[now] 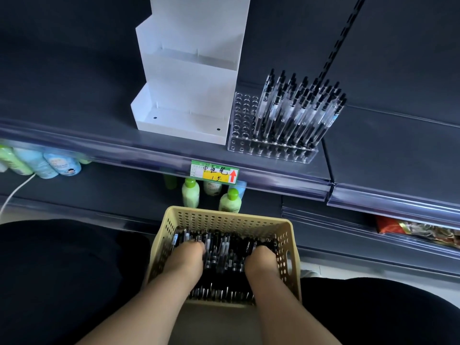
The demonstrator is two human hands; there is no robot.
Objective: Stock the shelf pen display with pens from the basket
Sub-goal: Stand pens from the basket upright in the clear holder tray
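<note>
A beige perforated basket point(286, 235) sits low in the middle, full of black pens point(227, 255). My left hand point(185, 257) and my right hand point(261, 261) are both down inside it, fingers curled into the pile of pens. On the shelf above stands a clear acrylic pen display point(246, 145) with rows of holes. Its right part holds several upright black pens point(298, 108); its left columns of holes are bare.
A white tiered plastic stand point(189, 95) stands left of the display. A price tag point(214, 173) hangs on the shelf edge. Green bottles point(190, 192) stand on the lower shelf behind the basket, more bottles point(42, 163) lie at left, and snack packs point(418, 232) at right.
</note>
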